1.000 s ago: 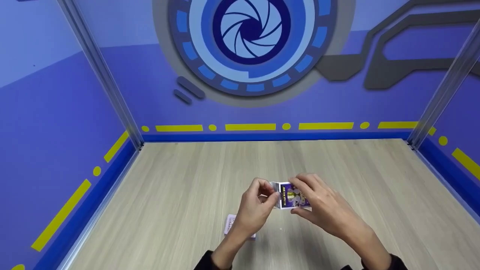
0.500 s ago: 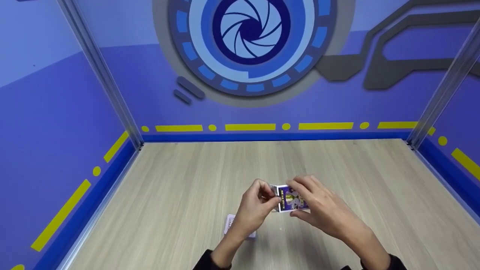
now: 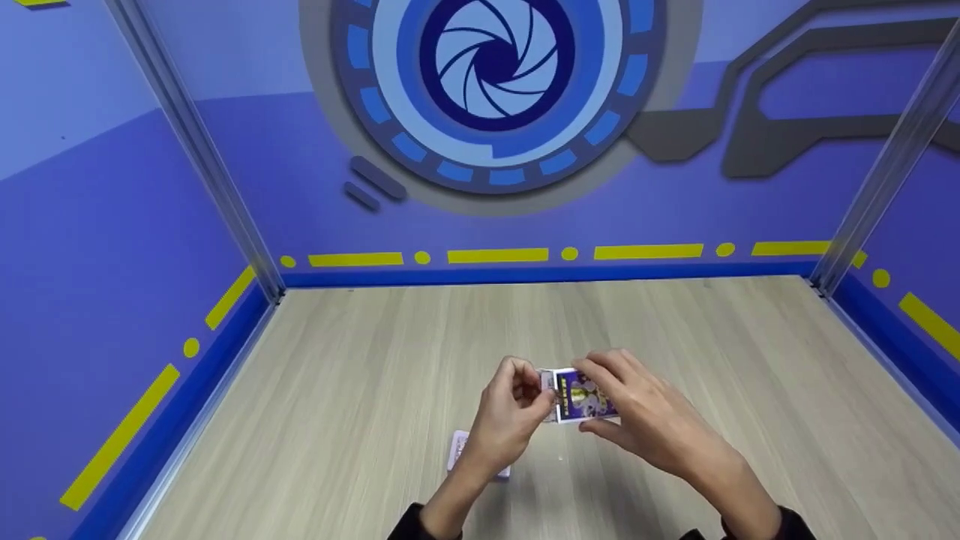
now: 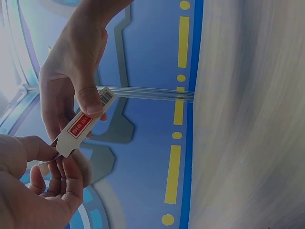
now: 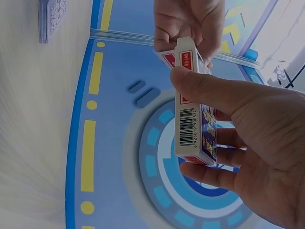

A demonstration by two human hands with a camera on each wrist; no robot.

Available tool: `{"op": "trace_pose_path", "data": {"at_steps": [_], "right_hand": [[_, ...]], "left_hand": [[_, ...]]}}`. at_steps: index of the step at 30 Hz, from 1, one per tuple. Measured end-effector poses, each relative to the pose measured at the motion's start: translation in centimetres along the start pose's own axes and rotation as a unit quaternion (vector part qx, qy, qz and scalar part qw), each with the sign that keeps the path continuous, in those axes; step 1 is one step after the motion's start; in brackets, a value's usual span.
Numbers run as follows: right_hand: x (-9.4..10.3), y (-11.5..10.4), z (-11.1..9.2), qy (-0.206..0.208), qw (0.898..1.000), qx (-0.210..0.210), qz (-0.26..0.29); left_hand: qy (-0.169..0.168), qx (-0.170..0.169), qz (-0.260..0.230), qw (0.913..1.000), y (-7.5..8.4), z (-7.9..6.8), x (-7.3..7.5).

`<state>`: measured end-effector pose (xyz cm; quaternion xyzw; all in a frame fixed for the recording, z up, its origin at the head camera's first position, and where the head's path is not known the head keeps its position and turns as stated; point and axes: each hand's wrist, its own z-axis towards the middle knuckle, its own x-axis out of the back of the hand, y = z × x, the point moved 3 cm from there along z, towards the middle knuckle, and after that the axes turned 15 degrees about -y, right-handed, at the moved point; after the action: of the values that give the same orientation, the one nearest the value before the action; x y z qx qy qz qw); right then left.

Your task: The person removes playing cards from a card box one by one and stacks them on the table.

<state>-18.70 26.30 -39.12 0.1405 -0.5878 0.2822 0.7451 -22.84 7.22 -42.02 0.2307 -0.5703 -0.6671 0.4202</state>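
Observation:
A small playing-card box [image 3: 586, 396], purple with a white border, is raised above the table between both hands. My right hand [image 3: 646, 414] grips it by its long edges, thumb on one narrow side and fingers on the other. That narrow side has a barcode and a red label, seen on the card box [image 5: 187, 126] in the right wrist view. At the box's left end my left hand [image 3: 512, 411] pinches the end flap [image 3: 548, 381] between thumb and fingers. A deck of playing cards [image 3: 459, 448] lies on the table, partly hidden under my left forearm.
The wood-grain table [image 3: 337, 405] is enclosed by blue printed wall panels [image 3: 247, 172] at the back and both sides. Metal corner posts [image 3: 202, 157] stand at the back corners. A tiny white speck [image 3: 560, 457] lies on the tabletop below the box.
The box has shifted slightly left and toward me. Its end flap now shows a wider, pinkish face beside my left fingers. Both hands keep their hold, and the deck stays where it was.

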Motion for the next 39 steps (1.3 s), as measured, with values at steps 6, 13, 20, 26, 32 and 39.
{"op": "trace_pose_path", "data": {"at_steps": [6,13,20,26,32,39], "right_hand": [[0.3,0.5,-0.2,0.0,1.0,-0.018,0.009],[0.8,1.1,-0.5,0.008,0.999,-0.04,0.007],[1.0,1.4,-0.6,0.016,0.999,-0.043,0.006],[1.0,1.3,-0.6,0.01,0.999,-0.043,-0.001],[1.0,1.1,-0.6,-0.001,0.999,-0.044,0.007],[1.0,1.4,-0.7,-0.008,0.999,-0.042,0.005]], "left_hand": [[0.007,-0.027,0.029,0.9992,0.8,-0.2,0.4],[0.033,-0.069,0.158,0.9845,1.7,-0.5,1.3],[0.025,-0.077,0.315,0.9456,1.7,-0.5,1.9],[-0.02,-0.039,0.386,0.9217,1.6,-0.4,2.0],[-0.028,-0.029,0.47,0.8817,1.8,-0.5,2.1],[-0.049,-0.02,0.484,0.8734,1.8,-0.8,2.7]]}}
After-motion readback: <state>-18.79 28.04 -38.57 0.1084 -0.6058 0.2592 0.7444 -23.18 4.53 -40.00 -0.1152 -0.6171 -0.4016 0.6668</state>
